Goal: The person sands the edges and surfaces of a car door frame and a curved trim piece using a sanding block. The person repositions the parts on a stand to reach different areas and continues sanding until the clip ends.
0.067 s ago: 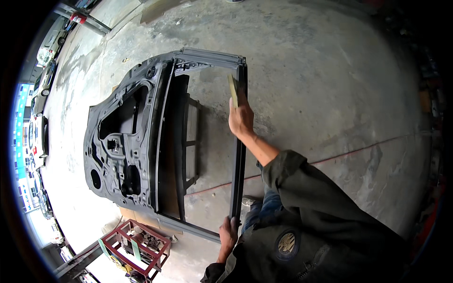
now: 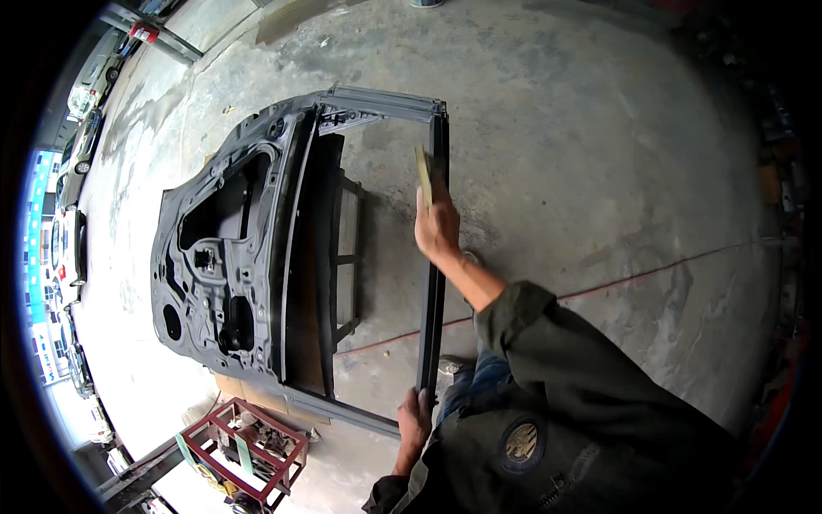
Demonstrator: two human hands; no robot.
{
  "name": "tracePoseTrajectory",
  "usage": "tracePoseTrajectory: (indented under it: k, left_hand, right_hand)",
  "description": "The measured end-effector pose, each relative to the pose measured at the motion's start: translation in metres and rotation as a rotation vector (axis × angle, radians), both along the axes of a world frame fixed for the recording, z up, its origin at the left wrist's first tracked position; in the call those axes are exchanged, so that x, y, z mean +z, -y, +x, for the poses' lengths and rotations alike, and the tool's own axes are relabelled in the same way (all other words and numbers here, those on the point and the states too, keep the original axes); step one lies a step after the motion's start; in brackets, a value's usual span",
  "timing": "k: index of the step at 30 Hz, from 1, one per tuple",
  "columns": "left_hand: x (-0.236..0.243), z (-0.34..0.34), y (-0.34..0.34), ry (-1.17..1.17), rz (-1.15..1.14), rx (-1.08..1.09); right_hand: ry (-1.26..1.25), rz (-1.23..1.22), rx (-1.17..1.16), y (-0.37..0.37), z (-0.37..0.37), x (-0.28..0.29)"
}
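Observation:
A grey, bare car door [image 2: 257,265] with a window frame lies on a low wooden stand [image 2: 347,223]. My right hand [image 2: 438,224] grips a pale yellow flat block [image 2: 422,167] against the frame's upright bar [image 2: 432,334], near its far end. My left hand [image 2: 413,424] is wrapped round the same bar at its near corner. Both forearms come in from dark olive sleeves.
A red metal cart [image 2: 214,428] with assorted items stands at lower left. Cardboard [image 2: 244,390] lies beside it. Parked cars [image 2: 70,257] line the left rim. A red hose or cable [image 2: 616,282] crosses the concrete floor [image 2: 599,154]. My shoe shows below the frame.
My right hand and the block have slid a little along the bar toward me. My left hand stays at the near corner.

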State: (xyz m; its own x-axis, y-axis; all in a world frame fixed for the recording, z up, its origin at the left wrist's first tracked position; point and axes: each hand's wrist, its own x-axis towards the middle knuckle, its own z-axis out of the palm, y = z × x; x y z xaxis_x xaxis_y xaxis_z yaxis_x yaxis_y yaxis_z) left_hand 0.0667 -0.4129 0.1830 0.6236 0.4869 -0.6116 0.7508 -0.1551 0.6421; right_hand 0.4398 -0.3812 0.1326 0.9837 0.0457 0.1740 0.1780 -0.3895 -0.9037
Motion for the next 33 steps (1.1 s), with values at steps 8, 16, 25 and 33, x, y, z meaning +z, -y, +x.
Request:
tracePoseTrajectory:
  k: [8, 16, 25, 33]
  left_hand:
    - [-0.010, -0.005, -0.001, 0.172, 0.008, -0.008]
    - [-0.012, -0.002, 0.006, 0.084, 0.005, 0.032]
    - [0.011, -0.037, -0.002, -0.085, 0.183, -0.208]
    - [0.008, -0.042, -0.019, -0.002, -0.025, -0.110]
  right_hand:
    - [-0.204, -0.127, 0.215, 0.056, -0.236, 0.044]
    - [-0.258, -0.147, 0.039, -0.001, -0.043, 0.026]
    - [0.349, -0.648, 0.408, 0.012, 0.116, -0.003]
    - [0.392, -0.689, 0.531, 0.060, -0.054, 0.000]
